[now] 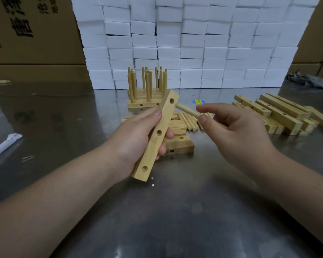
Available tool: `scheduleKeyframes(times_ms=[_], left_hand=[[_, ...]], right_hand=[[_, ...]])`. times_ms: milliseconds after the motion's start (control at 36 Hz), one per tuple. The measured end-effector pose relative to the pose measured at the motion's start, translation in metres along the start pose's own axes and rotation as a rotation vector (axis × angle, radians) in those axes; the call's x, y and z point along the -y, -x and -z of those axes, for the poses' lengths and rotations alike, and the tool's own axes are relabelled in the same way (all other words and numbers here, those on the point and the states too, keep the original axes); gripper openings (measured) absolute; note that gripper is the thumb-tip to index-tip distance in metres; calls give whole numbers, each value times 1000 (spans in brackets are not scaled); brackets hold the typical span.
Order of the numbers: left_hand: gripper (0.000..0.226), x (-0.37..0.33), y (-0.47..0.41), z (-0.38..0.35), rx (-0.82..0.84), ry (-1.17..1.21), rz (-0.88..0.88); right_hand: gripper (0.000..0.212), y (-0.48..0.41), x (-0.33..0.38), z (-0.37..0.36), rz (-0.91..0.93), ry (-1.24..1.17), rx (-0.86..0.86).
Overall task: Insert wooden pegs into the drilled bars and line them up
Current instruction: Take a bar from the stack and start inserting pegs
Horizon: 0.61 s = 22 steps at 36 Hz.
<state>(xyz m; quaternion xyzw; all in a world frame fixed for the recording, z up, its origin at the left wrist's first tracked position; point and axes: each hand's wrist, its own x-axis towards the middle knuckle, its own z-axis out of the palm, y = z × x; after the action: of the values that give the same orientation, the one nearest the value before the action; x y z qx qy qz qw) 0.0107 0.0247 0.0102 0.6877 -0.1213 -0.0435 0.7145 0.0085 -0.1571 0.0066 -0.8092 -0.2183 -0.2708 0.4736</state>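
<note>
My left hand point(138, 138) grips a pale wooden bar point(156, 135) with three drilled holes, tilted over the steel table. My right hand point(229, 131) pinches a wooden peg point(187, 109) between thumb and forefinger; its far tip touches the bar's right side near the top hole. Behind them several bars with upright pegs point(147, 90) stand side by side. Loose pegs point(188, 121) lie beneath my hands on the table, beside a bar point(179, 146) lying flat.
A heap of drilled bars without pegs point(280, 113) lies at the right. A wall of white boxes point(185, 43) and cardboard cartons point(32, 34) closes off the back. A white paper roll point(2, 148) sits at the left edge, grey cloth point(309, 81) at far right.
</note>
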Motion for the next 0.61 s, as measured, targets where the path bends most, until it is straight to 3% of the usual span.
scheduleKeyframes(times_ms=[194, 333, 444, 611], left_hand=[[35, 0, -2, 2, 23, -83, -25], [36, -1, -1, 5, 49, -137, -41], [52, -2, -1, 6, 63, -136, -32], [35, -3, 0, 6, 24, -191, -60]], right_hand=[[16, 1, 2, 1, 2, 22, 13], [22, 1, 1, 1, 10, 26, 22], [14, 1, 1, 1, -10, 24, 37], [5, 1, 3, 2, -10, 108, 76]])
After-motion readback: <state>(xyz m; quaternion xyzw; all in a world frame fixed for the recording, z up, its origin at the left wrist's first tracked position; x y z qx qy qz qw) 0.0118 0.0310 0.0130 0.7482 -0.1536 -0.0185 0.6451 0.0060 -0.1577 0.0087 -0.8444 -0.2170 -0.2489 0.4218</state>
